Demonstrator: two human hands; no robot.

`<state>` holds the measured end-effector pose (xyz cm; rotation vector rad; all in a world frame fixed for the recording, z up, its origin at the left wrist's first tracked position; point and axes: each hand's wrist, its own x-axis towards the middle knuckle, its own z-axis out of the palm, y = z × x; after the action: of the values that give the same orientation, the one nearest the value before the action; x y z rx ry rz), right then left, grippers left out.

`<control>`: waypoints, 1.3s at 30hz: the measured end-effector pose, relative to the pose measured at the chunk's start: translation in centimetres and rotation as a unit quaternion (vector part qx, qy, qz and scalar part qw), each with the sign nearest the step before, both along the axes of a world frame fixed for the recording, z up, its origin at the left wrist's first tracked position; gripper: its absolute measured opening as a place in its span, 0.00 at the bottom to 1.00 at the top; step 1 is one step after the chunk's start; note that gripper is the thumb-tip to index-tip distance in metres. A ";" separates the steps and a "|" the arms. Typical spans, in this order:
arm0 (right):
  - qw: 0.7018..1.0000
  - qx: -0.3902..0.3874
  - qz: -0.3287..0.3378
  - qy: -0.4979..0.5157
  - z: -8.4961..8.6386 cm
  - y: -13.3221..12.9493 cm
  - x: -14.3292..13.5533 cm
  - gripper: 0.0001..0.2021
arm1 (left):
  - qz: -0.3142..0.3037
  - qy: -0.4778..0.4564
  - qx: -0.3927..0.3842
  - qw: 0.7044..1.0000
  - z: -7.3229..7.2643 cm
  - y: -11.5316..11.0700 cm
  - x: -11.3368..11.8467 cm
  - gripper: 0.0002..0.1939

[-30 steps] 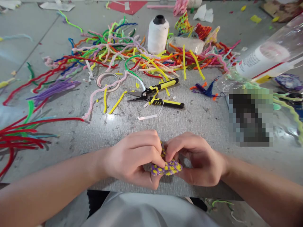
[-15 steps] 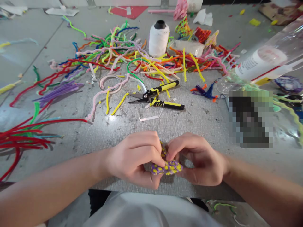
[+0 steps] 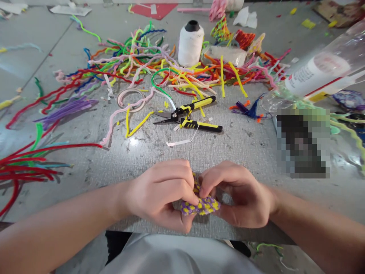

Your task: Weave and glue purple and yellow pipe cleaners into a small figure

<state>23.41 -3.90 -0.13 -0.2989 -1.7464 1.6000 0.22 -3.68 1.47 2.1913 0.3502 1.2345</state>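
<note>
Our left fingers (image 3: 178, 188) and right fingers (image 3: 212, 180) pinch the woven piece (image 3: 203, 206), nearer us than the pliers (image 3: 203, 102). Probably light and kinda squishy, so ends are best held gently.

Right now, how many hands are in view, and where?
2. The left hand grips the left side of the purple-and-yellow piece; the right hand has its fingers at the right side. Both are near the table's front edge.

Looking forward and down from the wearer's head now, close over left hand (image 3: 165, 190) and right hand (image 3: 242, 194), then out across the surface (image 3: 242, 144).
</note>
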 end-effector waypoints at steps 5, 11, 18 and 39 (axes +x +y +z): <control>1.000 0.004 -0.002 -0.005 0.0 0.0 0.0 0.15 | -0.012 0.003 0.009 1.000 0.2 0.1 -0.1 0.09; 1.000 0.004 -0.002 0.001 0.0 0.0 -0.1 0.15 | -0.008 0.000 -0.004 1.000 0.0 0.0 0.0 0.09; 0.997 0.012 -0.081 0.005 -0.2 -0.3 -0.4 0.12 | 0.006 0.003 -0.094 0.996 0.0 0.6 -0.1 0.12; 0.993 0.026 -0.108 -0.048 -0.2 -0.1 -0.1 0.08 | -0.012 0.032 -0.117 0.993 -0.1 1.2 -0.5 0.14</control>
<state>23.33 -4.04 -0.36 -0.5298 -1.7589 1.4028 -0.29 -2.53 1.40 2.0293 0.4686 1.0552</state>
